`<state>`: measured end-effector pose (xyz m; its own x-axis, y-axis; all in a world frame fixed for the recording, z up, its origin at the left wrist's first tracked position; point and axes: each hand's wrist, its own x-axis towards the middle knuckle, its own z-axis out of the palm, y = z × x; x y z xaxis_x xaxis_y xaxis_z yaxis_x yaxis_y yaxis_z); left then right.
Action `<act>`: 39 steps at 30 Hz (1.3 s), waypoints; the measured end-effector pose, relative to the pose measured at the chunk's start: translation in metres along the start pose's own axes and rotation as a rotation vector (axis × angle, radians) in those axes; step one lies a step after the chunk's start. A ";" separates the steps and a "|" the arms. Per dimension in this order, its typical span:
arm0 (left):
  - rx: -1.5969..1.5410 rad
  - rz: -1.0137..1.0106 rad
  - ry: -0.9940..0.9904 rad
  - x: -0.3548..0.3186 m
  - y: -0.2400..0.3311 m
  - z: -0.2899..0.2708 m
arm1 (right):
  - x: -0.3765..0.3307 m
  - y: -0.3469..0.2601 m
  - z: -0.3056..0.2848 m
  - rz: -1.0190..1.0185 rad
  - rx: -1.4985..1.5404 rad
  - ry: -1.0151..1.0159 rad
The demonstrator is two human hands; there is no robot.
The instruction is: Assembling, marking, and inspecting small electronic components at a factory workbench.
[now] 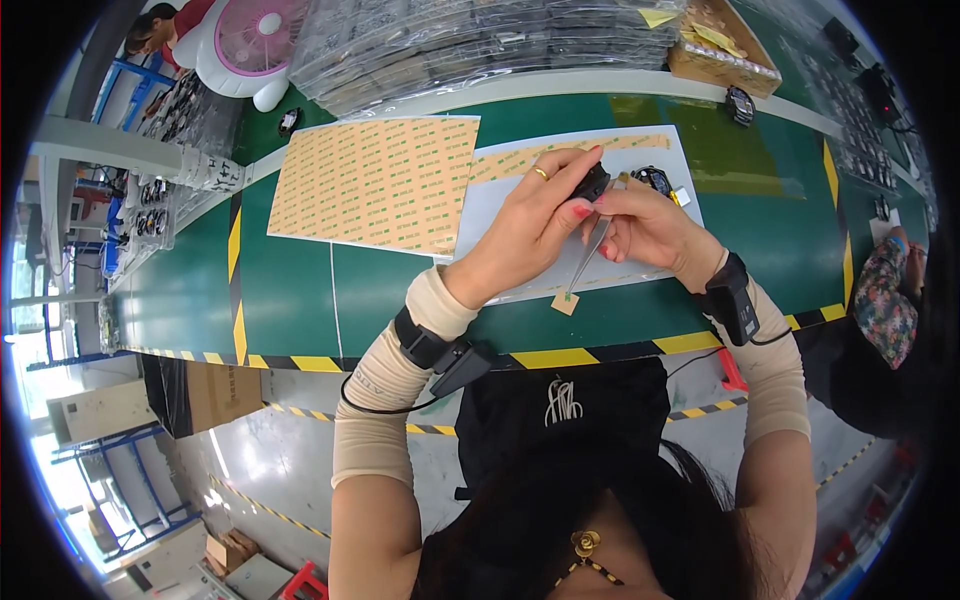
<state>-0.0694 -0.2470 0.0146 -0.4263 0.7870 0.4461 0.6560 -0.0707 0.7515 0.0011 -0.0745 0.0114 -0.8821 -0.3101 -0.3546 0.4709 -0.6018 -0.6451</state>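
Note:
My left hand [522,228], a ring on one finger, is closed round a small black part [593,184] that looks like a watch case. My right hand [655,222] grips metal tweezers [586,262] pointing down and toward me. At their tips is a small tan square of adhesive backing [565,303], over the green tabletop just past the sheet's near edge. Beneath both hands lies a white sheet with a tan adhesive strip [640,145]. A round watch part [652,180] rests on it beside my right hand.
A full tan adhesive sheet [375,185] lies to the left. Plastic-wrapped trays [480,55] stand stacked at the back, near an open carton [725,50] and another watch [740,105]. A pink-and-white fan [258,35] stands far left. Other people sit far left and at the right.

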 end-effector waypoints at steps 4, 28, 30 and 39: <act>-0.361 -0.292 -0.126 -0.003 -0.004 -0.007 | 0.002 0.000 -0.001 0.057 -0.053 0.024; -1.208 -0.945 0.091 0.002 -0.016 -0.018 | 0.003 -0.020 -0.009 -0.469 -0.266 0.294; -1.213 -0.930 0.064 0.001 -0.016 -0.019 | 0.004 -0.016 -0.005 -0.554 -0.300 0.351; -1.133 -0.812 0.042 -0.002 -0.020 -0.017 | -0.001 0.003 0.007 -0.755 -0.684 0.290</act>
<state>-0.0927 -0.2574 0.0067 -0.4715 0.8291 -0.3005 -0.6274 -0.0759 0.7750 0.0030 -0.0809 0.0147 -0.9545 0.2136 0.2080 -0.2116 0.0058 -0.9773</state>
